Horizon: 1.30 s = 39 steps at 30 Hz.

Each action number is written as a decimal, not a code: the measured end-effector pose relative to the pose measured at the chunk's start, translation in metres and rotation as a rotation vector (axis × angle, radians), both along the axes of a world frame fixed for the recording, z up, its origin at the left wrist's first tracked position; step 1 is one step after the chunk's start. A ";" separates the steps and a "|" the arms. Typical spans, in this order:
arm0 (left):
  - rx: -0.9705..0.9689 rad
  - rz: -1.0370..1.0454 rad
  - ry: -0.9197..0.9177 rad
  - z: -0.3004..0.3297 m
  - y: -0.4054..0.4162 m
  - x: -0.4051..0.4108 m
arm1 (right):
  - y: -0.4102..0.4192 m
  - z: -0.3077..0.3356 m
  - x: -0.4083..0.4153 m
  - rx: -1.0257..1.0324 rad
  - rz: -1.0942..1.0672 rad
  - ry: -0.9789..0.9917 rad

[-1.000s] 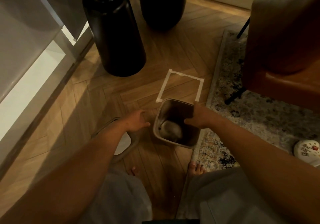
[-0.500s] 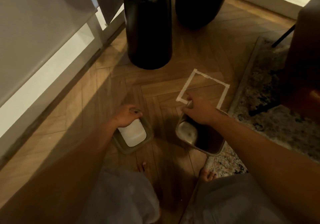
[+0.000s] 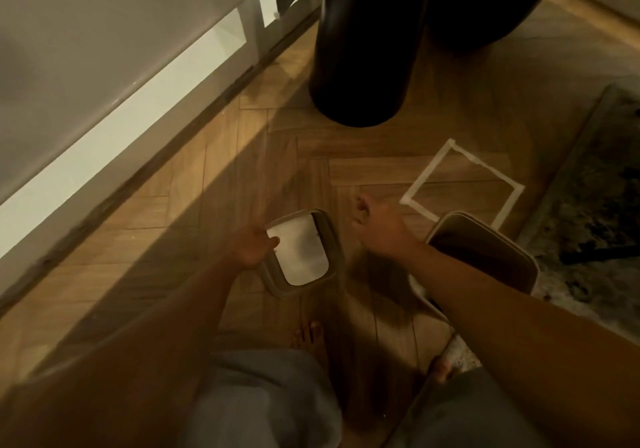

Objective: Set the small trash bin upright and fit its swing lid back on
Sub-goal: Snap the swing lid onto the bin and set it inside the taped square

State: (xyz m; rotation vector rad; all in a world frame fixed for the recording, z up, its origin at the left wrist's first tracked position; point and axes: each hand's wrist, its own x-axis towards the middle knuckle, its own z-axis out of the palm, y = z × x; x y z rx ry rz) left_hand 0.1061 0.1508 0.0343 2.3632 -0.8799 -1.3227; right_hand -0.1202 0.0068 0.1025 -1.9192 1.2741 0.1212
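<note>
- Swing lid (image 3: 300, 252): lying in the lower centre of the frame on the herringbone wood floor (image 3: 194, 184); grey-beige frame around a white flap; no brand or writing is showing on it.
- Left hand (image 3: 252, 246): gripping the left edge of the swing lid, thumb lying on the white flap.
- Right hand (image 3: 379, 227): hovering just right of the lid, fingers loosely curled, holding nothing, blurred.
- Small trash bin (image 3: 485, 253): standing upright at centre right, mouth open toward the camera, lidless, partly hidden by the right forearm; no label can be read.
- Tape square (image 3: 462, 184): white outline lying on the floor just above the bin.
- Black cylindrical vessels (image 3: 367, 42): two, standing in the upper centre of the frame.
- Rug (image 3: 588, 205): lying along the right edge, beside the bin.
</note>
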 end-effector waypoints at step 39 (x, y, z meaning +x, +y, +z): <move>-0.315 0.097 0.026 0.070 -0.050 -0.007 | 0.017 -0.019 0.009 0.399 0.141 0.084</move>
